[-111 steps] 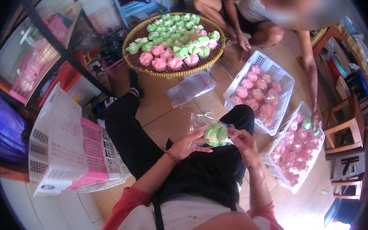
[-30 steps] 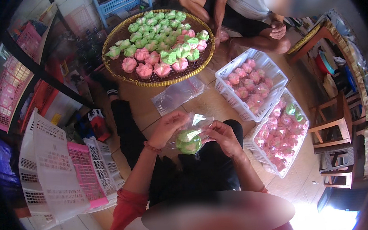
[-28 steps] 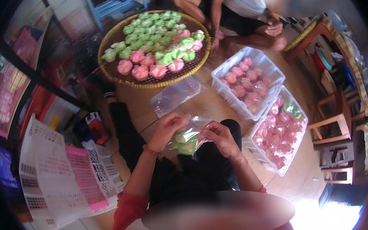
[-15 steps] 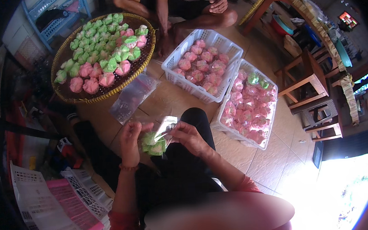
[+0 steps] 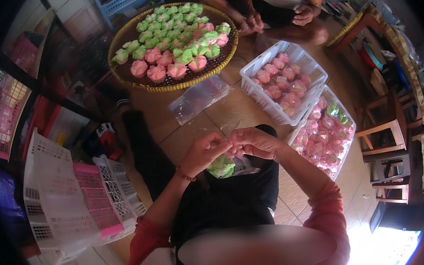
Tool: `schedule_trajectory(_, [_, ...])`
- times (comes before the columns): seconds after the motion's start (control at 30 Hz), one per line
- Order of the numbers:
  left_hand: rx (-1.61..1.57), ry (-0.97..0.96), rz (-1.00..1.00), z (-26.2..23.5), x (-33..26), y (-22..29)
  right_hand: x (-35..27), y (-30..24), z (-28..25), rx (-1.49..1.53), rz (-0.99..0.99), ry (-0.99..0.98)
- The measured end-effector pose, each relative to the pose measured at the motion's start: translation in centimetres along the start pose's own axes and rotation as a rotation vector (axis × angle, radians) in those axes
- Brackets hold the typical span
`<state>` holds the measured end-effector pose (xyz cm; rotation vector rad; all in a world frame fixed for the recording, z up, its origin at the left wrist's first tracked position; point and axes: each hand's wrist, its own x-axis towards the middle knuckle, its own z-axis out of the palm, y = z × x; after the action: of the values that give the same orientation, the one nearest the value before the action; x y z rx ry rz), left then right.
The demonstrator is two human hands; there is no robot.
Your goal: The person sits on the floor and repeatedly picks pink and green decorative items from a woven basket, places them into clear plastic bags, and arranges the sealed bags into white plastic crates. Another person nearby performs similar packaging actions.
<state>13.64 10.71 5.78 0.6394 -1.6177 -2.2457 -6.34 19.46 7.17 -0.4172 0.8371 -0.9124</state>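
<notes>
The bag (image 5: 233, 164), a small clear one with green cakes inside, hangs over the lap near the middle of the view. Its mouth appears to be gathered and twisted shut; this is best done with the neck pinched tight close above the cakes, so that little air is left and the soft cakes are not squashed.

The bag's neck is pinched from both sides: the left hand (image 5: 204, 152) grips it from the left, the right hand (image 5: 251, 142) from the right, and the fingers (image 5: 229, 142) of both are closed on the plastic and touch each other above the cakes. The body of the bag lies just below them.

On the floor, far, spare bags (image 5: 198, 98) lie flat. Beyond them a round tray (image 5: 121, 77) carries pink and green cakes. To the right stand two white baskets (image 5: 310, 66) of bagged cakes. Another person's hands (image 5: 254, 23) work far off.
</notes>
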Motion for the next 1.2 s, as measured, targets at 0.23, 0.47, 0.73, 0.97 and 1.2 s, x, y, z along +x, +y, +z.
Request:
schedule_trajectory(0.23, [0.312, 0.002, 0.011, -1.5, -1.4, -0.6, 1.9, 0.4, 0.8, -0.143, 0.198, -0.095])
schedule_trajectory(0.47, [-0.115, 0.213, 0.011, -4.2, -3.5, -2.1, 3.1, -2.5, 2.5, -0.096, -0.149, -0.049])
schedule_trajectory(0.73, [0.034, 0.23, 0.078, -5.7, -4.5, -2.0, 7.7, -0.5, 3.6, -0.211, 0.128, -0.132])
schedule_trajectory(0.97, [0.091, 0.248, 0.072, -5.9, -5.0, -2.3, 8.1, 0.1, 4.3, -0.22, 0.064, -0.148])
schedule_trajectory(1.2, [-0.695, 0.737, 0.173, -8.4, -5.4, -4.0, 2.9, -5.7, 4.8, -0.172, -0.596, 0.138])
